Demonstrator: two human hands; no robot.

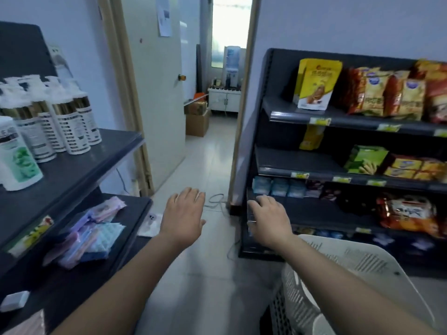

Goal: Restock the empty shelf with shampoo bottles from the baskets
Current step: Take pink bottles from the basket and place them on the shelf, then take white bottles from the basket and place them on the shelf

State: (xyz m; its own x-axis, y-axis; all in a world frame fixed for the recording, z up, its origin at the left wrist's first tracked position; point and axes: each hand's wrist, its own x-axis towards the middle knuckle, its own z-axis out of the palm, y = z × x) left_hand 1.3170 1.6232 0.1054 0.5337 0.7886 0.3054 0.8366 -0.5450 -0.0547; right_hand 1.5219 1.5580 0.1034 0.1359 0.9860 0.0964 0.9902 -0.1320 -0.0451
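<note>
Both hands empty, fingers spread, out over the aisle floor. Left hand [183, 213] mid-aisle; right hand [268, 220] just above and beyond the white basket [362, 259], near right. Basket contents not visible. Bottles [60, 122] stand upright on the left shelf [79, 165]. Right hand is nearer the basket; reach goes down and back.

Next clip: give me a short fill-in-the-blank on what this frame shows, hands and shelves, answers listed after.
1. Both the left hand and the right hand are stretched forward and hold ____.
2. The pump bottles stand on the shelf unit to the person's ____.
3. The white plastic basket sits under the person's ____ forearm.
4. The door straight ahead stands ____.

Missing words: nothing; left; right; open
</note>
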